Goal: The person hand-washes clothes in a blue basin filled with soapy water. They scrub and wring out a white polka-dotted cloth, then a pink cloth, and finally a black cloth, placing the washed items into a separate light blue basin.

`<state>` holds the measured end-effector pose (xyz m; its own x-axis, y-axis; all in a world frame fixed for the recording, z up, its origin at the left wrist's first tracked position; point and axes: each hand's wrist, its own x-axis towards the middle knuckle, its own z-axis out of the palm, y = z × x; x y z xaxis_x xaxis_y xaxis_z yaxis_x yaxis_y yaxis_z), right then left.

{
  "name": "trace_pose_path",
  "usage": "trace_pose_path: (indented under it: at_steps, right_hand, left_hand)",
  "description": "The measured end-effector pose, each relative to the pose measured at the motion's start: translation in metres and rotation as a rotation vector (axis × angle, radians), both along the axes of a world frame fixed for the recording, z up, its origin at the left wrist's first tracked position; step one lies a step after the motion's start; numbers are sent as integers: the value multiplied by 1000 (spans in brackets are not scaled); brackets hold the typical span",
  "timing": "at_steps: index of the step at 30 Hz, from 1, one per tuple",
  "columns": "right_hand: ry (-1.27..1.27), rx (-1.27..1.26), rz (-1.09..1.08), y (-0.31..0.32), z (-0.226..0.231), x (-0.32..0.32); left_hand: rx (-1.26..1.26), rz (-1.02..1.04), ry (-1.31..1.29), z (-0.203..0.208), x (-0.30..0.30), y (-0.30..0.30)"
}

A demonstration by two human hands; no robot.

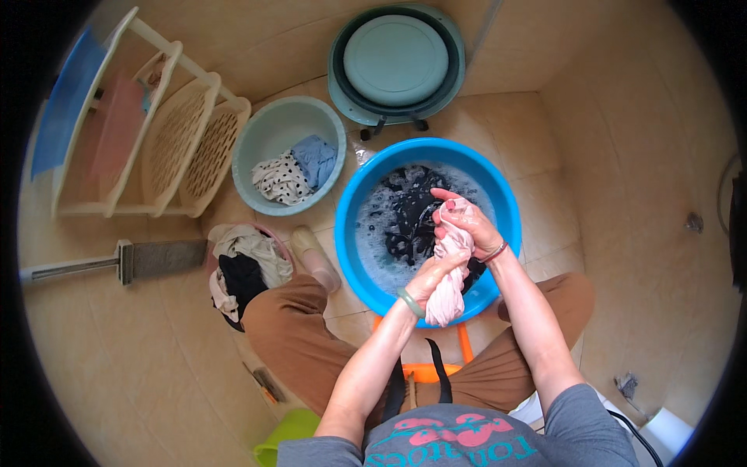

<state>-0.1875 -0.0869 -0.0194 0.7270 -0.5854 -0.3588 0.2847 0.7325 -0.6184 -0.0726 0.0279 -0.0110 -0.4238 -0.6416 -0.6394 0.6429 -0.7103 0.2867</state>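
Observation:
A wet, bunched pink garment (446,302) is twisted between my two hands above a round blue basin (506,210). My left hand (429,277), with a pale green bangle at its wrist, is closed round the middle of the cloth; its fingers are partly hidden. My right hand (476,226) grips the upper end, with one finger sticking out to the left. The lower end of the cloth hangs near the basin's front rim. Below my hands, dark clothing (406,204) soaks in foamy water. The exact kind of the pink garment does not show.
A pale green basin (243,167) at the left holds spotted and blue clothes. Behind stands a folded green basin (397,58). A cream rack (171,148), a pink tub (274,236) of laundry and a brush-like grey tool (167,261) are at the left.

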Motion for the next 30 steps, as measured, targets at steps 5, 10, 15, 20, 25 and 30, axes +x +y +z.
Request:
trace_pose_path:
  at_steps: [5, 10, 15, 20, 25, 30]
  right_hand:
    - [298, -167, 1, 8, 8, 13]
    - [541, -321, -7, 12, 0, 22]
    - [651, -377, -84, 20, -6, 27]
    - [891, -485, -83, 27, -20, 28]
    - [462, -341, -120, 22, -45, 17]
    - [612, -912, -82, 13, -23, -1]
  left_hand:
    - [-281, 31, -483, -16, -10, 3]
    - [-265, -36, -859, -41, -21, 2]
    - [-188, -256, -1005, -21, -20, -1]
    - [-165, -459, -1178, -30, -23, 1]
    - [-426, 115, -870, -100, -35, 14]
    - [78, 198, -35, -40, -6, -9]
